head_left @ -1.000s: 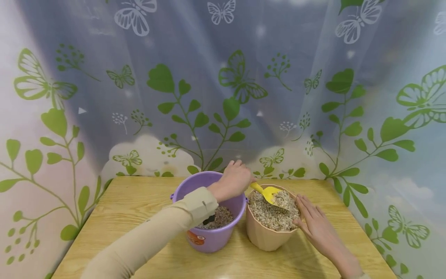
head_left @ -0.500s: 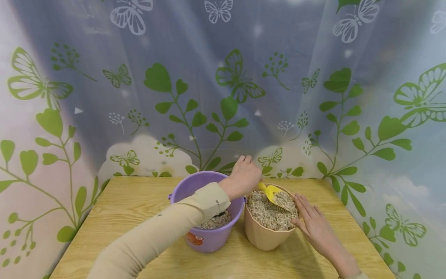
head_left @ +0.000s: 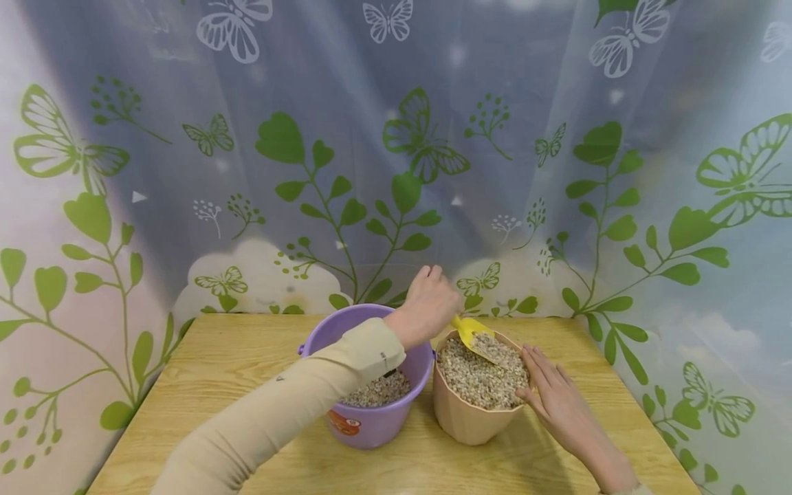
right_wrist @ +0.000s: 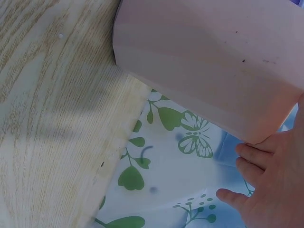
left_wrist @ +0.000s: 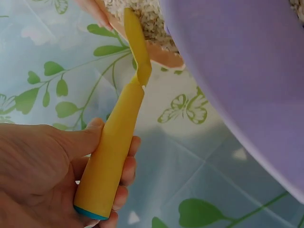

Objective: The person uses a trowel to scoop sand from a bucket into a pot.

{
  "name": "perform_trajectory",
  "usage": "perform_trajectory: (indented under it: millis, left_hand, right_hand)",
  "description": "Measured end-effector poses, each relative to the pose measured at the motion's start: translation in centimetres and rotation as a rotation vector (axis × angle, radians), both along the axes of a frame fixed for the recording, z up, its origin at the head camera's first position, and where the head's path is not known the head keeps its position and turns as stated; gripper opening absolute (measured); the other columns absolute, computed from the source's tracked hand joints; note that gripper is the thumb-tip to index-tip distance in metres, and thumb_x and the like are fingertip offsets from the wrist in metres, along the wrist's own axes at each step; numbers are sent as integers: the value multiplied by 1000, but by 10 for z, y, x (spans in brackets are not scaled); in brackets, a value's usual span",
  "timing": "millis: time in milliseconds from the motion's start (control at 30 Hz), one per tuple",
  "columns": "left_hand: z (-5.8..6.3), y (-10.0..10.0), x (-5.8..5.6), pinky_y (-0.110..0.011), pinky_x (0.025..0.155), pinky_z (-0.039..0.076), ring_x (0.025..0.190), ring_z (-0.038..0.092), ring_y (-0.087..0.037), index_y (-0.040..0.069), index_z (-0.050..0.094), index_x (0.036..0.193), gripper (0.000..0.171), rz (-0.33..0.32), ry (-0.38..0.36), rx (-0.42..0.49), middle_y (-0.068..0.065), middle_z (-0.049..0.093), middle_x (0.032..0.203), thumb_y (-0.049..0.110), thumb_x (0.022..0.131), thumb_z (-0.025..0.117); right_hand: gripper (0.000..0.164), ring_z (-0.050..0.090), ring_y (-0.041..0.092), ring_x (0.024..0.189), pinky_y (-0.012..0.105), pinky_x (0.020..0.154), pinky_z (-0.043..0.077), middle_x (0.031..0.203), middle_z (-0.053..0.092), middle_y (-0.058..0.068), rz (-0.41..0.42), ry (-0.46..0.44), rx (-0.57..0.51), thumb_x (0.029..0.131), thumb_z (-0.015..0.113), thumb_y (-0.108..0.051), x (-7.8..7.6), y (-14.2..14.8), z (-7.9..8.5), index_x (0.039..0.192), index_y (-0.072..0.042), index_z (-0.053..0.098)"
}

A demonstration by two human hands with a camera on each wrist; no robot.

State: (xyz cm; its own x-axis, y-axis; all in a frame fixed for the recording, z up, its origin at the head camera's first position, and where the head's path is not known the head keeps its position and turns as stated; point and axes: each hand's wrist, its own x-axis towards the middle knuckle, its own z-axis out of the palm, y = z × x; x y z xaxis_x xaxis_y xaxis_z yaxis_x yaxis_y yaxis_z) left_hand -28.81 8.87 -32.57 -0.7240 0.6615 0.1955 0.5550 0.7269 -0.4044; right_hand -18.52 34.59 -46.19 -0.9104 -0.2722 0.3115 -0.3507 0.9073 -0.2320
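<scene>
My left hand (head_left: 430, 306) grips the handle of a yellow toy shovel (left_wrist: 112, 147), fingers wrapped round it and thumb along the side. The shovel's blade, with coarse pale grit on it, lies over the grit (head_left: 485, 381) that fills a peach faceted pot (head_left: 473, 423) nearly to its rim. Against the pot's right side rests my right hand (head_left: 559, 402), its fingers straight along the rim. A purple bucket (head_left: 377, 430) stands left of the pot, under my left forearm, with more grit (head_left: 377, 393) low inside. The forearm partly hides the bucket's opening.
Both containers stand on a wood-grain table (head_left: 247, 375). Behind the table's back edge hangs a curtain (head_left: 346, 137) printed with butterflies and leaves. Inside the bucket, a small dark object (head_left: 391, 373) shows beside my sleeve.
My left hand first went right, then drew slightly back left and up, carrying the shovel blade toward the pot's back left. The right hand kept its place on the pot.
</scene>
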Motion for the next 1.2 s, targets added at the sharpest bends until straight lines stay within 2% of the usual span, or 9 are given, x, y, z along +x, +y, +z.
perform_trajectory:
  millis: [200,333,467,600,733,833,967,1100,1200]
  left_hand:
    - [6,-8,0,-31,77,27,87,40,-17,22,69,77,25,51,23,-66,5,60,82,18,101,62]
    - [10,-13,2,-31,80,28,89,39,-17,21,68,77,26,67,52,-98,5,59,84,18,101,60]
    - [13,-17,8,-31,83,30,89,38,-17,21,66,75,27,57,130,-114,7,57,82,18,100,59]
    - [16,-21,15,-30,82,30,87,37,-16,20,60,72,30,23,248,-120,8,52,78,17,101,56]
    - [18,-31,18,-30,84,34,91,43,-16,18,65,79,25,19,327,-66,6,57,84,16,102,55]
    - [19,-41,18,-30,84,37,93,47,-16,16,69,88,23,47,319,17,3,62,90,28,104,56]
    - [18,-58,20,-29,80,36,90,46,-17,14,69,92,38,85,251,134,2,60,89,45,103,50]
    - [15,-77,24,-30,78,35,88,45,-19,10,67,90,42,101,187,226,0,56,86,45,104,49]
    - [10,-92,27,-31,77,36,89,46,-21,9,66,90,41,109,157,281,-2,57,88,44,104,51]
  right_hand:
    - [69,29,44,146,67,110,27,161,31,23,-1,-2,-8,105,54,-36,-1,-2,-1,157,2,28]
    - [70,29,45,146,67,110,26,161,31,23,-2,-12,-13,105,53,-37,-1,-3,-1,157,2,28]
    - [70,29,45,146,68,110,26,161,30,23,-3,-16,-15,105,54,-37,-1,-3,-1,157,2,28]
    - [70,30,45,146,68,110,27,160,32,24,1,-5,-5,105,54,-37,-2,-2,-1,157,1,28]
    - [70,32,45,145,67,109,28,159,33,23,5,19,10,104,55,-37,-2,-4,0,156,2,30]
    - [69,33,45,144,67,109,28,159,34,23,5,26,23,104,55,-38,-2,-4,1,155,2,32]
    - [71,32,45,145,67,109,27,159,34,24,5,16,41,104,55,-40,-3,-3,2,156,2,31]
    - [74,32,44,145,66,111,27,160,33,24,8,9,50,103,56,-42,-3,0,3,156,2,30]
    - [75,33,42,145,64,111,29,159,34,23,21,46,89,102,57,-43,-3,-1,3,156,1,30]
